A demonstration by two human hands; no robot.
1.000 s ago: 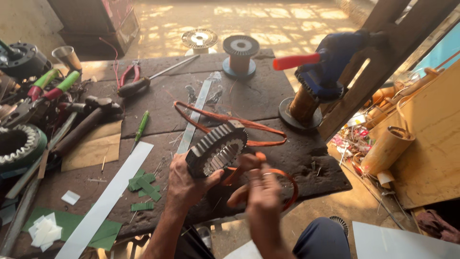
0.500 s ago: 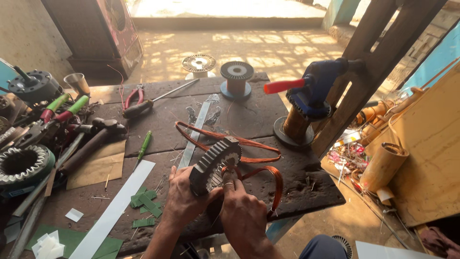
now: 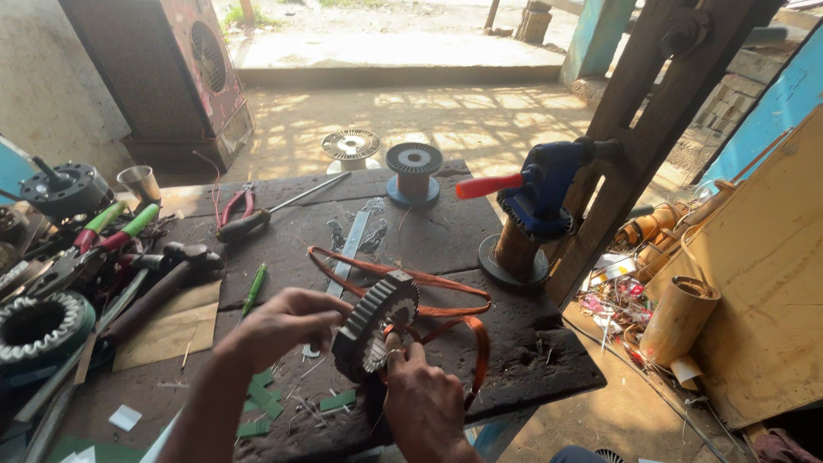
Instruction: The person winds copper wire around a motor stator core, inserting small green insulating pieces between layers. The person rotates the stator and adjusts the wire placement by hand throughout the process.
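Copper-coloured winding loops trail from a toothed stator core held on edge over the near part of the dark workbench. The left hand is closed on the core's outer rim from the left, apparently to steady it so its open face is turned toward the right hand. The right hand is pinched narrow against that face, fingertips at the slots; whether they grip a wire end cannot be told, since the contact point is small and in shadow. The loops lie slack on the bench behind the core and reach toward the blue winding tool clamped to a wooden post.

Left of the hands the bench is crowded: a green-handled screwdriver, a hammer, pliers and a second stator near the left edge. A wire spool stands at the far edge. The bench's right edge drops away just beyond the loops, leaving bare surface between the core and the blue tool's base.
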